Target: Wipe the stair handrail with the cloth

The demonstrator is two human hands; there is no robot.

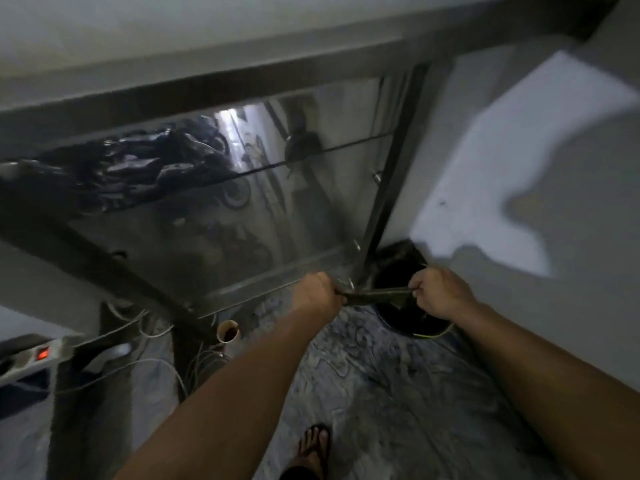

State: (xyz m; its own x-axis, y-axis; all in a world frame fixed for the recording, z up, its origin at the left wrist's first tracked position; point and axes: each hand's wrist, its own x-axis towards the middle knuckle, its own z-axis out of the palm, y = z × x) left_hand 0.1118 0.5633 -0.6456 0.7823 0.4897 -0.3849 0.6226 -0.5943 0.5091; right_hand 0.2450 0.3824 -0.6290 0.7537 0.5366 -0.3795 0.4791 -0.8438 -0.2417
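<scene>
A dark greenish cloth (377,295) is stretched tight between my two hands, twisted into a narrow strip. My left hand (320,292) grips its left end and my right hand (438,292) grips its right end. Both hands hover over a black bucket (408,325) on the floor. The dark stair handrail (221,85) runs across the top of a glass balustrade panel (242,209), well above and beyond my hands. A dark upright post (391,181) ends the railing just behind the cloth.
A white power strip (38,355) with a red lit switch lies at the left, with white cables (145,341) trailing to the floor. A cardboard tube (228,332) stands near the glass. My sandalled foot (313,448) rests on the marbled floor (398,393). A grey wall is at right.
</scene>
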